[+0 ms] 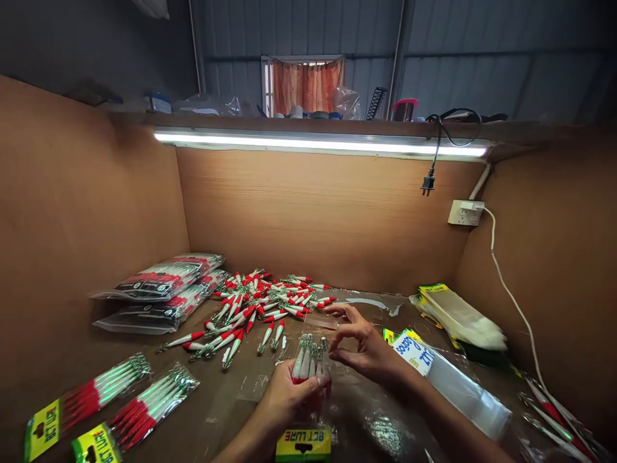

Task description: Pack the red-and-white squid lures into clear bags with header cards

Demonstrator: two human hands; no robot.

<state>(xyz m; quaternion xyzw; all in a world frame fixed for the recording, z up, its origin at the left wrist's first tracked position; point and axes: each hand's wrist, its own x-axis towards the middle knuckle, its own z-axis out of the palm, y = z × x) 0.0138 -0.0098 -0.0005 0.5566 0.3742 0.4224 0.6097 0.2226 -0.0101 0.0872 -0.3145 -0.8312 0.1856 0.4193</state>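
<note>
Clear plastic packet (pixel 315 366) of red-and-white lures (pixel 304 365) sits at six o'clock in view, above the counter (pixel 226 402). Left hand (pixel 285 391) has its grip closed round the middle; right hand (pixel 360 344), at two o'clock from it, half-curled, fingers parted, any hold uncertain. Packet probably light, limp, slick; lures stiffer. Safest hold: mid-body, short of the hooks (pixel 311 341) at twelve.

Our left forearm comes in from the bench's (pixel 207 392) near edge, its hand (pixel 289 389) closed, thumb laid across. Just beyond, our right hand (pixel 361 341) is raised, fingers (pixel 343 330) curved above the thumb, its forearm slanting from the near right corner.
</note>
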